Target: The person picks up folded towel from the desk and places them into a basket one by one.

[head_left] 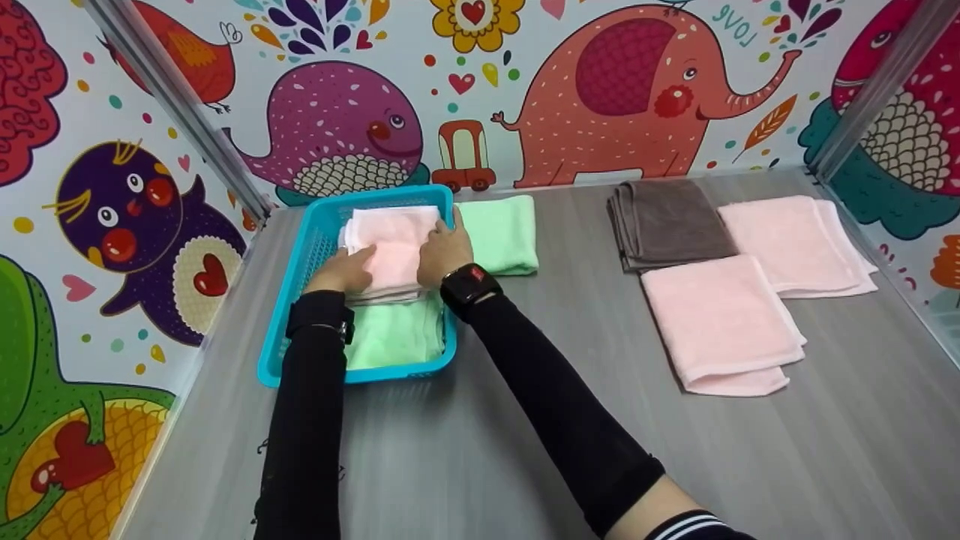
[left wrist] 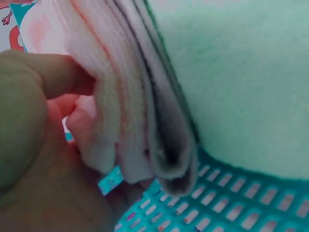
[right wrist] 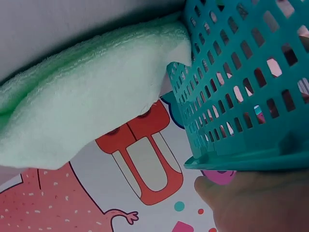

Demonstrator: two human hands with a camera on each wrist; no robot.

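Observation:
A blue plastic basket [head_left: 365,375] holds a stack topped by a folded pink towel [head_left: 396,251], with greyish layers showing below it. Under the near end of this stack lies a green towel [head_left: 394,335]. My left hand [head_left: 341,271] grips the stack's left edge, its thumb on the pink top; the left wrist view shows the folded edges [left wrist: 130,96] by the fingers. At the basket's right wall, my right hand [head_left: 444,256] holds the opposite edge of the pink towel. One of its fingers reaches along the rim; the others are mostly hidden.
Against the basket's right side lies another folded green towel [head_left: 499,236]. Farther right are a folded dark grey towel [head_left: 675,225] and two pink towels, one nearer [head_left: 720,322] and one at the far right [head_left: 795,244]. Cartoon-printed walls [head_left: 465,90] border the grey table [head_left: 555,315].

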